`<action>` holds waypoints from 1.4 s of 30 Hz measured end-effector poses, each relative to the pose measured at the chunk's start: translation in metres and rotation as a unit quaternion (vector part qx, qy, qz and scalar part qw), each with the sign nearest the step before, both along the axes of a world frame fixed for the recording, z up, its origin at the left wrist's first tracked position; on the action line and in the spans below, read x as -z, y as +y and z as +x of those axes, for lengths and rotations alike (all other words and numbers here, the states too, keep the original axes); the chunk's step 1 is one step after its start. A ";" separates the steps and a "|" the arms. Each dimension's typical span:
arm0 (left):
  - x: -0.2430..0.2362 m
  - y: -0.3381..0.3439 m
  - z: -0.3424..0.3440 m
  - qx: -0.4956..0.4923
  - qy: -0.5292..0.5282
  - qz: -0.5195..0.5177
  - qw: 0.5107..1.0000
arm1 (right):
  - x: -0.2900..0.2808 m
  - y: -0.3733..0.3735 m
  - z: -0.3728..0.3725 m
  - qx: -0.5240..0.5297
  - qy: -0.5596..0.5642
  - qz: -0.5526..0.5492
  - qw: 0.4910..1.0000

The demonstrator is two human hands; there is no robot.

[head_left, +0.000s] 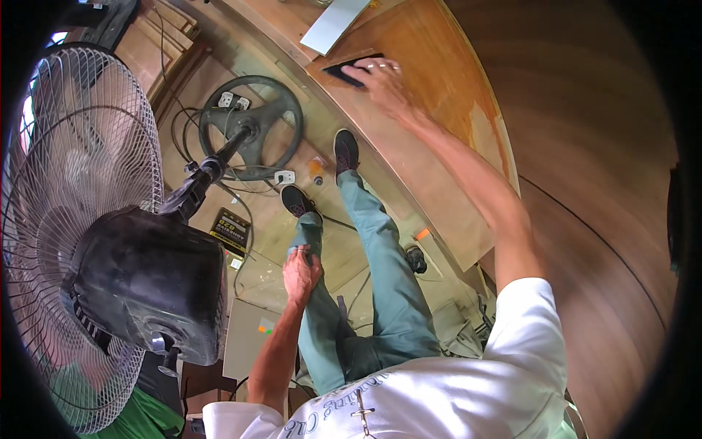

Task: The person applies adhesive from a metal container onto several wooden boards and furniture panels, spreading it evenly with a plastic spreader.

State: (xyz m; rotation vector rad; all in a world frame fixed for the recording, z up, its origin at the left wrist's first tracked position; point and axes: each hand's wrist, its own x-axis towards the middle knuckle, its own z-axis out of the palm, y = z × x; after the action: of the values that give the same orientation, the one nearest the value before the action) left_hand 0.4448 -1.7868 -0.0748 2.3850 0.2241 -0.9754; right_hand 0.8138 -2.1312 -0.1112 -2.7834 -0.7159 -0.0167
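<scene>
Right arm stretched far forward and nearly straight, right hand (384,82) laid palm-down with fingers spread flat over a dark sanding block (349,71), pressing rather than wrapping it; block lying on the orange-brown wooden panel (439,117), near its upper edge, just below a pale grey sheet (333,23). Left arm bent and hanging down, left hand (300,272) resting on the left knee of the teal trousers (387,293), fingers loosely curled against the cloth, grasping nothing. Far end of the block tucked under the fingers, so its full shape hard to make out; grey sheet cut off at the top edge. Standing fan (80,219) filling the left side, its black motor housing hiding the floor behind; round fan base (252,128) among tangled cables.
</scene>
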 end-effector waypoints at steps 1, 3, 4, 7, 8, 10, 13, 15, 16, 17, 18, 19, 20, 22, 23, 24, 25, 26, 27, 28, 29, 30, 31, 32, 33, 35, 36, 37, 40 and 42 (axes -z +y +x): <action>-0.001 0.003 0.001 -0.002 0.001 0.004 1.000 | -0.009 -0.001 -0.007 0.053 0.003 0.030 0.998; -0.003 0.005 0.001 -0.011 0.026 0.011 1.000 | -0.020 0.006 -0.037 0.119 0.005 0.022 0.993; -0.003 -0.003 -0.002 -0.007 0.027 -0.004 1.000 | -0.014 0.000 -0.066 0.100 0.005 -0.036 0.994; 0.001 -0.011 0.001 -0.015 0.003 -0.024 1.000 | 0.004 -0.008 -0.139 0.026 0.016 -0.058 0.998; 0.000 -0.005 0.000 -0.016 0.004 -0.013 1.000 | -0.006 0.006 -0.144 0.025 0.018 -0.047 0.998; -0.002 0.008 -0.003 -0.009 0.005 0.006 1.000 | -0.034 0.028 -0.149 0.107 0.141 0.032 0.984; 0.000 0.006 -0.001 -0.001 0.000 0.000 1.000 | -0.043 0.082 -0.134 0.282 0.233 0.201 0.909; 0.000 0.003 0.002 0.007 -0.007 -0.006 1.000 | -0.021 0.125 -0.128 0.439 0.345 0.419 0.716; -0.001 -0.007 0.005 0.005 -0.007 -0.019 1.000 | 0.000 0.140 -0.128 0.472 0.328 0.518 0.634; -0.002 -0.012 0.007 0.003 -0.006 -0.026 1.000 | 0.015 0.163 -0.120 0.524 0.321 0.616 0.492; -0.003 -0.013 0.009 0.008 -0.007 -0.023 1.000 | 0.025 0.182 -0.115 0.558 0.307 0.696 0.332; -0.006 0.004 0.005 -0.001 0.001 -0.007 1.000 | 0.012 0.214 -0.106 0.529 0.301 0.740 0.284; -0.007 0.002 0.005 -0.006 0.008 -0.012 1.000 | 0.015 0.215 -0.100 0.532 0.300 0.741 0.278; -0.006 0.001 0.006 -0.002 0.013 -0.014 1.000 | 0.029 0.208 -0.079 0.538 0.315 0.742 0.247; -0.005 0.001 0.006 -0.002 0.015 -0.007 1.000 | 0.034 0.204 -0.073 0.517 0.308 0.758 0.251; -0.005 0.003 0.006 -0.002 0.017 -0.001 1.000 | 0.038 0.197 -0.070 0.496 0.301 0.774 0.255; -0.004 0.004 0.006 -0.002 0.016 0.000 1.000 | 0.044 0.190 -0.068 0.496 0.305 0.767 0.269; -0.004 0.003 0.006 -0.004 0.019 -0.007 1.000 | 0.051 0.177 -0.067 0.483 0.337 0.757 0.284; -0.004 0.003 0.007 -0.007 0.022 -0.014 1.000 | 0.058 0.170 -0.067 0.492 0.339 0.749 0.286; -0.005 0.004 0.007 -0.006 0.020 -0.013 1.000 | 0.061 0.168 -0.065 0.501 0.342 0.742 0.286; -0.005 0.004 0.008 0.005 0.017 -0.011 1.000 | 0.063 0.165 -0.063 0.500 0.341 0.743 0.286; -0.005 0.004 0.009 0.015 0.014 -0.008 1.000 | 0.066 0.161 -0.060 0.487 0.344 0.753 0.279; -0.006 0.004 0.009 0.017 0.013 -0.007 1.000 | 0.067 0.160 -0.060 0.474 0.348 0.762 0.270; -0.006 0.004 0.010 0.014 0.020 -0.005 1.000 | 0.067 0.160 -0.060 0.474 0.347 0.763 0.269; -0.006 0.003 0.011 0.011 0.027 -0.004 1.000 | 0.067 0.160 -0.059 0.462 0.351 0.770 0.266; -0.009 0.003 0.013 0.014 0.030 -0.007 0.999 | 0.063 0.160 -0.060 0.452 0.353 0.777 0.261; -0.010 0.001 0.014 0.016 0.032 -0.011 0.999 | 0.060 0.159 -0.061 0.440 0.342 0.788 0.262; -0.010 0.002 0.015 0.017 0.031 -0.011 0.999 | 0.055 0.160 -0.062 0.426 0.333 0.799 0.262; -0.014 0.001 0.017 0.020 0.022 -0.010 1.000 | 0.034 0.159 -0.073 0.421 0.338 0.796 0.275; -0.015 -0.001 0.016 0.012 0.055 0.001 0.998 | 0.022 0.139 -0.098 0.449 0.327 0.771 0.311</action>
State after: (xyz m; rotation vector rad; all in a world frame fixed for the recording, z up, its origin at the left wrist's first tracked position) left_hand 0.4603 -1.7883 -0.0600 2.3442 0.2375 -1.1205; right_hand 0.7156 -1.9926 -0.1330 -0.6466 0.8440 0.1292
